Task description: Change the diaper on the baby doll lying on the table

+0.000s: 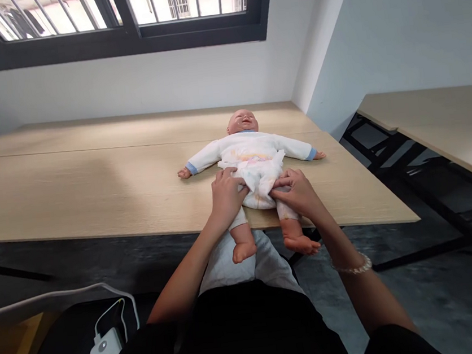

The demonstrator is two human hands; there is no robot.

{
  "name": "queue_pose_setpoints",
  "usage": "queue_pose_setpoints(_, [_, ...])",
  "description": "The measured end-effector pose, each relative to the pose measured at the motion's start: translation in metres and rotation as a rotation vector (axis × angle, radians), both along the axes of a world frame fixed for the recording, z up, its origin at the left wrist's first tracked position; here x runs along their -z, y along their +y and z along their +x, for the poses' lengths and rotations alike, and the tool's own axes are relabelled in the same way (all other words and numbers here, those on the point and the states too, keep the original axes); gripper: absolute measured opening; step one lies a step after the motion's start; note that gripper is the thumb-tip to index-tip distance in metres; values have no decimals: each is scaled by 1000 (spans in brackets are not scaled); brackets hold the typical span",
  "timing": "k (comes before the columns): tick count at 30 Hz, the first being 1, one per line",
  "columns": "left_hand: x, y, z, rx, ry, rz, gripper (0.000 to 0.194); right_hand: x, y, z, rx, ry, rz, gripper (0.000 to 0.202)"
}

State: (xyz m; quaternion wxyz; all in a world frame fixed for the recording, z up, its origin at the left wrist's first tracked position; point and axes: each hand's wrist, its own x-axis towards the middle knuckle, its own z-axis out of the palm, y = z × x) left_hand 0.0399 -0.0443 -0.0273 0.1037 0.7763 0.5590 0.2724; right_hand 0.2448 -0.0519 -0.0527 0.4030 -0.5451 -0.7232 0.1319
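Note:
A baby doll (pixel 245 142) in a white top with blue cuffs lies on its back on the wooden table (pixel 71 190), its arms spread and its feet hanging past the front edge. Round its hips is a white diaper (pixel 256 173). At the diaper's left side, my left hand (pixel 227 196) pinches its edge between thumb and fingers. My right hand (pixel 296 191) is closed on the diaper's right edge, beside the doll's thigh. Both sets of fingertips are partly hidden in the white folds.
A barred window (pixel 127 41) is in the wall behind the table. Another table (pixel 446 119) stands at the right. At the lower left, a white device (pixel 106 351) with a cable rests on a black surface. My lap is below the table edge.

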Motion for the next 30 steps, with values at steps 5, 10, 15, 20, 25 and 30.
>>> queue_pose_setpoints(5, [5, 7, -3, 69, -91, 37, 13, -2, -9, 4, 31, 29, 72, 8])
queue_pose_setpoints(10, [8, 4, -9, 107, -177, 103, 14, -8, -19, 13, 148, 34, 66, 15])
queue_pose_setpoints(15, [9, -1, -14, 70, -217, 77, 14, -14, -23, 9, 280, -26, -19, 22])
queue_pose_setpoints(20, [8, -4, -21, 92, -305, 41, 10, -16, -23, 13, 235, -3, -79, 24])
queue_pose_setpoints(25, [8, -4, -25, 201, -449, -44, 11, -18, -26, 24, 0, 217, -184, 33])
queue_pose_setpoints(30, [10, 8, -16, 183, -373, -76, 27, -17, -18, 25, -54, 139, -151, 42])
